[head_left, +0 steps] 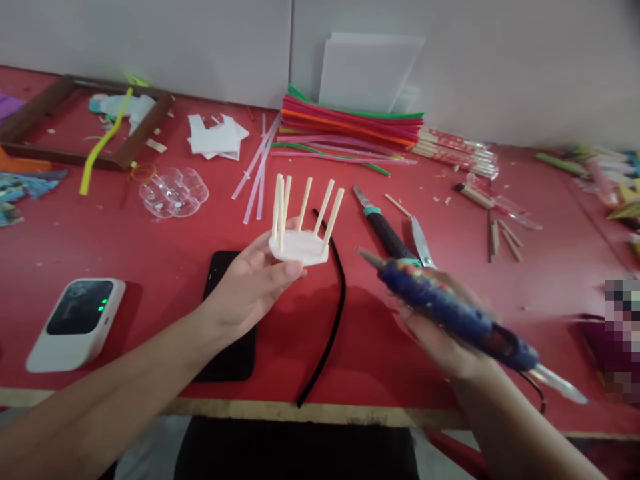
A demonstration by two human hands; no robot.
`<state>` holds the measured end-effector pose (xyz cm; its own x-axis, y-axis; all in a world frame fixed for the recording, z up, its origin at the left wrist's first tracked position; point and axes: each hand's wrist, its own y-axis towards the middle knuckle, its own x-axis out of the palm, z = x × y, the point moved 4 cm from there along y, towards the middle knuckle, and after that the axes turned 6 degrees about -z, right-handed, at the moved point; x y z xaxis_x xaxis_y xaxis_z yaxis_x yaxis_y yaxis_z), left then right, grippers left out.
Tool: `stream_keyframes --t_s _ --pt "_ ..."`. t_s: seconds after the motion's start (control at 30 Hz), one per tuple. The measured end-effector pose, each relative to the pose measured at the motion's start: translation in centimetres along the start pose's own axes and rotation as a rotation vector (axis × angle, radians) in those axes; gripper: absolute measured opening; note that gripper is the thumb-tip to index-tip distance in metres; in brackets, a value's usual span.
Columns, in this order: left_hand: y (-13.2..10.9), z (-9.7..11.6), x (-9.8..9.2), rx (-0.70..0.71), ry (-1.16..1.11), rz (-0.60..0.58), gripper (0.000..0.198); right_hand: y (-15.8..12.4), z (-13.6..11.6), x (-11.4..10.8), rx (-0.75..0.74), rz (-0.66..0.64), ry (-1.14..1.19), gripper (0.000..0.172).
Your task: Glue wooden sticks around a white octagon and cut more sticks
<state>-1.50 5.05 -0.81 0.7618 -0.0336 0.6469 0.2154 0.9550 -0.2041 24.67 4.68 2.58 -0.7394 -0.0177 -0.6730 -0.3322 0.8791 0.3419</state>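
Note:
My left hand (pixel 260 277) pinches a small white base (pixel 300 247) by its near edge, thumb on top and fingers behind and below. Several pale wooden sticks (pixel 307 203) stand up along the rim of that base, some leaning a little. In my right hand (pixel 440 333) is a dark blue glue gun (pixel 450 310), its metal nozzle pointing up and left toward the base but apart from it. A clear glue stick (pixel 560 385) pokes out of its back end. Beneath my left wrist lies a black phone (pixel 227 357), partly covered.
A black pipe cleaner (pixel 336 320) lies between my hands. Behind are a craft knife (pixel 383 227), scissors (pixel 421 240) and a pile of coloured pipe cleaners (pixel 350 127). A white device (pixel 77 323) sits at left, near a clear palette (pixel 174 192) and brown frame (pixel 145 127).

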Motion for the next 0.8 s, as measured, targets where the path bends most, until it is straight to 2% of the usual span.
stream_keyframes --t_s 0.07,0.17,0.37,0.53,0.8 --pt "0.0 0.0 0.2 0.013 0.032 -0.003 0.056 0.3 -1.0 0.4 -0.108 -0.07 0.024 0.022" --pt "-0.1 0.1 0.4 0.029 0.074 0.02 0.063 0.4 -1.7 0.7 -0.194 -0.082 -0.002 0.029" --pt "-0.3 0.1 0.6 0.063 0.121 0.0 0.055 0.0 -1.5 1.3 -0.257 -0.152 0.021 0.032" --pt "-0.2 0.2 0.7 0.102 0.093 -0.003 0.056 0.0 -1.2 1.3 -0.276 -0.14 -0.017 0.031" --pt "-0.5 0.2 0.5 0.087 0.158 0.021 0.064 0.1 -1.4 1.4 -0.281 -0.13 -0.022 0.032"
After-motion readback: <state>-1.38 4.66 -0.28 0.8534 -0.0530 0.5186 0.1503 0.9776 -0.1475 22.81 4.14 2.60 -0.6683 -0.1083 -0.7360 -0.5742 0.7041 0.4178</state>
